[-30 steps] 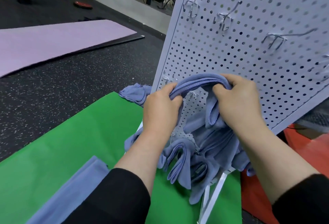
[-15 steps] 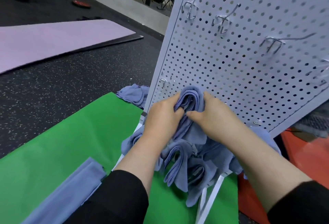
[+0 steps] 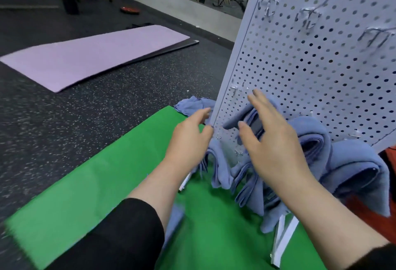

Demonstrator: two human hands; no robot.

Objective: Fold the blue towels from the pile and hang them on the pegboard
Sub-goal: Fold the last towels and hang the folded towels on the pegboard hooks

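Head view looks down at both hands in front of a white pegboard (image 3: 317, 81) that stands tilted on white legs over a green mat (image 3: 90, 181). The left hand (image 3: 188, 139) is spread with relaxed fingers, holding nothing, just beside the pegboard's left edge near its lower corner. The right hand (image 3: 272, 141) is also spread, fingers straight; its fingertips lie at or on the folded blue towel (image 3: 248, 119) draped on a hook low on the board, though contact cannot be told for sure. More folded blue towels (image 3: 334, 158) hang in a row along the pegboard's bottom edge, bunched close and touching one another. A loose heap of blue cloth (image 3: 192, 104) lies on the floor behind the board's left edge, at the far corner of the green mat. Bare metal hooks (image 3: 267, 6) stick out near the top of the board. Another blue towel (image 3: 174, 218) shows partly under the left forearm, on the mat. A pale purple mat (image 3: 90, 55) lies well apart on the dark speckled floor (image 3: 64, 124). Black sleeves cover both forearms. No writing or labels can be read anywhere.
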